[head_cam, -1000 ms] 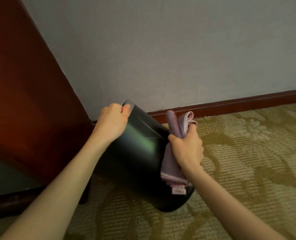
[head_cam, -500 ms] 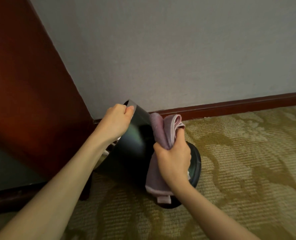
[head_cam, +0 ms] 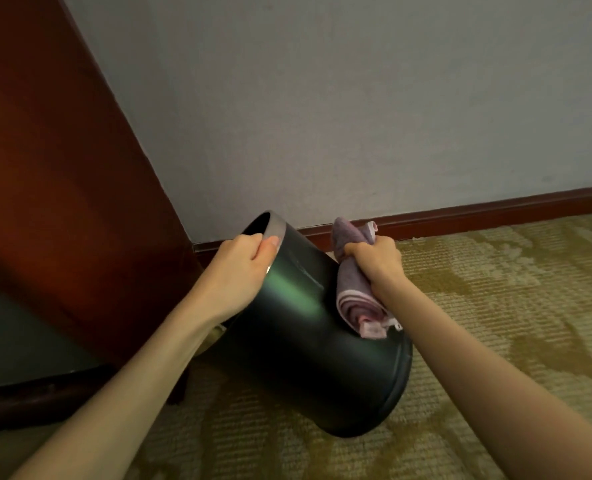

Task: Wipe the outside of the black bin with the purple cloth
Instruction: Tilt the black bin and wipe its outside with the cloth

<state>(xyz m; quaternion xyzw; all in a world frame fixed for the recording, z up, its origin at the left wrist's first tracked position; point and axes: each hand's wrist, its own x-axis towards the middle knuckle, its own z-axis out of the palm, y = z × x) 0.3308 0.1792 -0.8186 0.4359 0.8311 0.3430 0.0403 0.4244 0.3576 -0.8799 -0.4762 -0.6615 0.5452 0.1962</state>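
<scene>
1. Head view: my left hand (head_cam: 242, 268) grips the rim of the black bin (head_cam: 308, 341), tilted over the carpet (head_cam: 495, 323).
2. My right hand (head_cam: 376, 263) clutches the purple cloth (head_cam: 351, 292) against the bin's side.
3. Wiping looks underway; the lower wall likely remains.

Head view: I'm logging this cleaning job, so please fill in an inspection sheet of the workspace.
Surface: patterned carpet.
Job's things: bin tilted, rim up and left; cloth bunched against its side.
Clutter: pale bit behind the bin, too hidden to identify.
Hands: left hand grips the bin's rim; right hand grips the cloth.
Cables: nothing seen.
Surroundings: wall, skirting, wooden panel at left.
</scene>
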